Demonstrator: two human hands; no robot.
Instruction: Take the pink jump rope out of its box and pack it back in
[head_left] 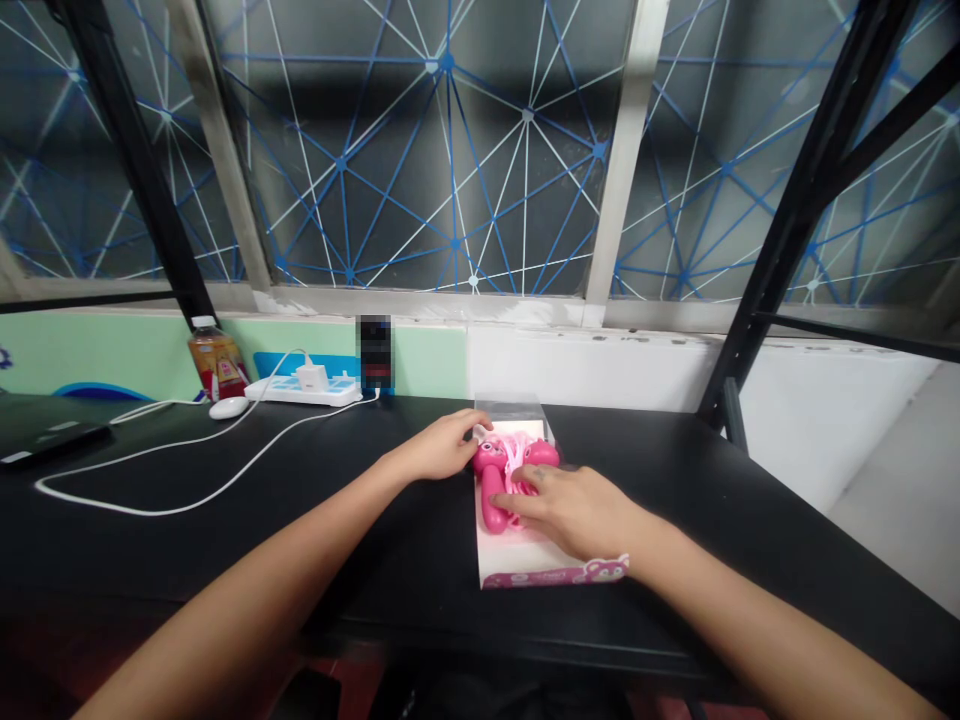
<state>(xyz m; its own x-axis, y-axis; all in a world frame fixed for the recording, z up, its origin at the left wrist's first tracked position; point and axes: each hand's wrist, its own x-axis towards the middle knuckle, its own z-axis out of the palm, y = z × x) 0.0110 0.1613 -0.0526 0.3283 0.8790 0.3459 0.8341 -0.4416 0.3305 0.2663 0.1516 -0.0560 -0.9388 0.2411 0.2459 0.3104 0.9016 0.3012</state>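
Observation:
A pink jump rope (494, 505) with bear-shaped handle heads and a coiled pale pink cord lies on a white box tray (499, 560) with a printed pink front edge. My right hand (574, 500) lies over the coil, its fingers closed around the cord and thumb at the left handle; part of the right handle is hidden beneath it. At the tray's far left edge, my left hand (446, 445) has its fingers bent around the side next to the left handle head. Clear plastic wrapping (517, 410) shows behind the tray.
A black table (360, 560) carries a white power strip (300, 392) with a charger, a white mouse (229, 408), a drink bottle (217, 360) and a phone (376, 352) against the wall. White cables (150, 510) loop across the left side. A black post (772, 220) rises at the right.

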